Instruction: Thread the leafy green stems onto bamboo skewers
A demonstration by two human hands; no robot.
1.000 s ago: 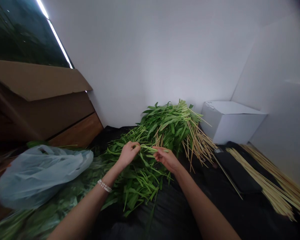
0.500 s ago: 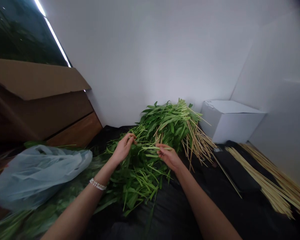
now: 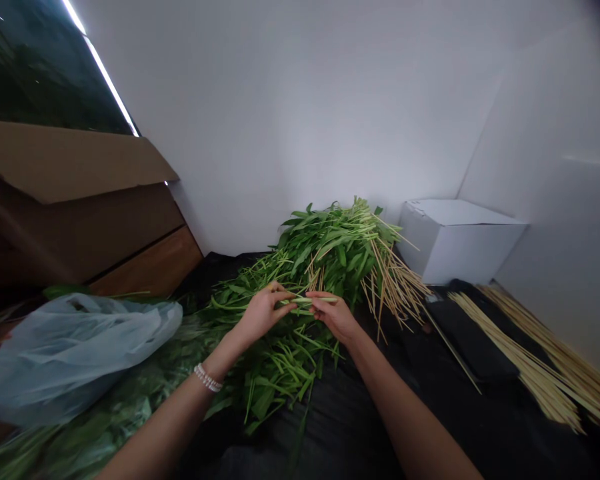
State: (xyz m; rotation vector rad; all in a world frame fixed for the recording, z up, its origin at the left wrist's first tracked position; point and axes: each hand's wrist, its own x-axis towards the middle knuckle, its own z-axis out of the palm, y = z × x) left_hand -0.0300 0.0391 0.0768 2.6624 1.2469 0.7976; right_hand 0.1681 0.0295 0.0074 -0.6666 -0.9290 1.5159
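Pale green stems point(image 3: 303, 302) of a leafy vegetable stretch between my two hands, above a loose heap of leafy greens point(image 3: 275, 373). My left hand point(image 3: 265, 312), with a beaded bracelet at the wrist, pinches the stems from the left. At their other end my right hand point(image 3: 333, 315) is closed on them with thumb and fingers. Just beyond the hands lies a pile of greens point(image 3: 325, 233) with thin wooden skewers point(image 3: 397, 280) fanning out from its stems. Where the skewers meet the stems is too small to make out.
On the right, loose skewers point(image 3: 525, 360) lie beside a dark flat case point(image 3: 473, 340) on black sheeting point(image 3: 360, 420). A white box point(image 3: 460, 240) stands behind them. To the left are a translucent plastic bag point(image 3: 80, 353) and a cardboard box point(image 3: 80, 220). A white wall closes off the back.
My left hand has moved right and toward me, from above the heap to the stems, and now grips them. My right hand has stayed nearly in place, holding the stems.
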